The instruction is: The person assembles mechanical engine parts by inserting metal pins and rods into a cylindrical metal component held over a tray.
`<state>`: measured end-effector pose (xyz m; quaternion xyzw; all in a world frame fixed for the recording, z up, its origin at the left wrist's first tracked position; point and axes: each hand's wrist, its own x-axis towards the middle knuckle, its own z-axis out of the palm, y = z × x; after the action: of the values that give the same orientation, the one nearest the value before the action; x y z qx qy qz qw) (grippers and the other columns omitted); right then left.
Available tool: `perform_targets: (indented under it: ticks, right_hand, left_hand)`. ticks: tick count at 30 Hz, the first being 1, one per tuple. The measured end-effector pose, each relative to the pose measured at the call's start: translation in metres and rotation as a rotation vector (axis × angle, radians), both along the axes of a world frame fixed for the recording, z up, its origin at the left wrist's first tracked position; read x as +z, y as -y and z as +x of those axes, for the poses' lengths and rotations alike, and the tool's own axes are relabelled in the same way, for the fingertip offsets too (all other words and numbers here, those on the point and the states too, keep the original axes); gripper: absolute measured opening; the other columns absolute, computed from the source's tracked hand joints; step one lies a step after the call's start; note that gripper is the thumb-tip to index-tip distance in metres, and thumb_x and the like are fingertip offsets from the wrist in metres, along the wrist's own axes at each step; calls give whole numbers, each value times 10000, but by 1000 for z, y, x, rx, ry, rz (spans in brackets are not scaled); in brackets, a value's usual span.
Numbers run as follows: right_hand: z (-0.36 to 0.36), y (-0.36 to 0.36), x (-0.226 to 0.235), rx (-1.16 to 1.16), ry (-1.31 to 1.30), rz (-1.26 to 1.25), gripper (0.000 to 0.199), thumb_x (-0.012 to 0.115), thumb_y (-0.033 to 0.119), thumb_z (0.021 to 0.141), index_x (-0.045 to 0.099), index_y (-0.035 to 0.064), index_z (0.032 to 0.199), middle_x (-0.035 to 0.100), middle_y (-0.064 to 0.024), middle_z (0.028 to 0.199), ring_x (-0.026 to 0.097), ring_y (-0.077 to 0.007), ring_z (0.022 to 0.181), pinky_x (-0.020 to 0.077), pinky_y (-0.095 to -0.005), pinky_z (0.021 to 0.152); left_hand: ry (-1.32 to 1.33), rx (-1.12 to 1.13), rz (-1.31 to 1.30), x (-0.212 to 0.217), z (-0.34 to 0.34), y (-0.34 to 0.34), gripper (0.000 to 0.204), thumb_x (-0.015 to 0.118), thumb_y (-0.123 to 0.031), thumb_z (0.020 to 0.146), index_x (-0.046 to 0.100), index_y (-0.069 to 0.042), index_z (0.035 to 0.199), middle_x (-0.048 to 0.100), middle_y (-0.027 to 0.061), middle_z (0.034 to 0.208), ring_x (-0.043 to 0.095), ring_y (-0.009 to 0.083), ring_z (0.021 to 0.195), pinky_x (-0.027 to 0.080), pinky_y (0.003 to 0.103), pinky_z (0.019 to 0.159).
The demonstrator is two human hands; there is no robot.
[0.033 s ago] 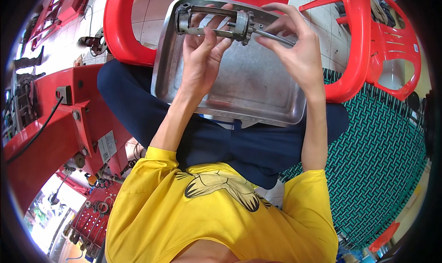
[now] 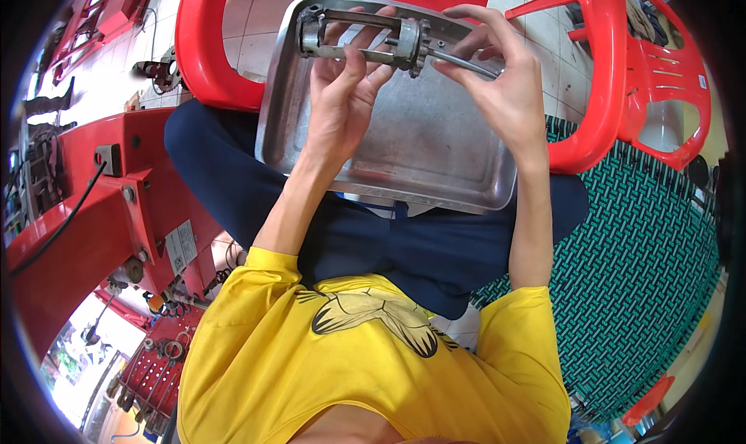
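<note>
Over a shallow metal tray [image 2: 423,152], my left hand [image 2: 342,94] supports a grey cylindrical metal part [image 2: 406,46] with an open, cage-like body. Its thumb presses the near side while the other fingers pass behind, partly seen through the gaps. A notched collar rings the part's right end. From that end a slim metal rod [image 2: 465,63] sticks out to the right. My right hand [image 2: 509,78] has closed thumb and fingers around the rod's outer end; the fingertips behind it are partly hidden. The part lies nearly level, tilted slightly down to the right.
The tray rests across my legs and a red plastic chair [image 2: 214,78]. Another red chair [image 2: 668,94] stands at the right, beside a green woven surface [image 2: 637,265]. A red metal machine frame [image 2: 140,164] stands close on my left, with a red pegboard [image 2: 159,366] of tools below.
</note>
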<state>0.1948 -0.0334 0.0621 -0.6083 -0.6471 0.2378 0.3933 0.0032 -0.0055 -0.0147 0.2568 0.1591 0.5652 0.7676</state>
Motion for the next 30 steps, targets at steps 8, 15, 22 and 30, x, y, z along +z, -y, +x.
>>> perform_targets:
  ticks: [8, 15, 22, 30]
  right_hand:
    - [5, -1, -3, 21, 39, -315, 275, 791, 235, 900, 737, -3, 1026, 763, -107, 852, 734, -233, 805, 542, -361, 759]
    - [0, 1, -7, 29, 35, -10, 255, 749, 247, 940, 753, 1, 1007, 755, -136, 838, 742, -246, 792, 549, -353, 757]
    - [2, 1, -4, 53, 139, 45, 246, 766, 218, 927, 768, 19, 1071, 784, -131, 925, 759, -246, 851, 552, -342, 786]
    - [-2, 1, -3, 17, 56, -101, 225, 795, 176, 888, 766, 17, 1043, 781, -127, 941, 732, -196, 883, 547, -335, 801]
  left_hand:
    - [-78, 2, 32, -1, -4, 0, 547, 669, -233, 1028, 407, -118, 1494, 541, 217, 1495, 560, 305, 1362, 592, 382, 1006]
    - [-22, -13, 5, -2, -3, -1, 582, 683, -271, 1016, 401, -123, 1503, 540, 216, 1496, 548, 318, 1375, 546, 436, 1072]
    - [-53, 1, 3, -1, -3, 0, 568, 670, -270, 1025, 405, -126, 1506, 550, 218, 1486, 559, 304, 1366, 537, 439, 1081]
    - [-48, -16, 8, -3, -3, 0, 557, 664, -268, 1027, 412, -134, 1505, 550, 213, 1488, 543, 313, 1386, 525, 459, 1100]
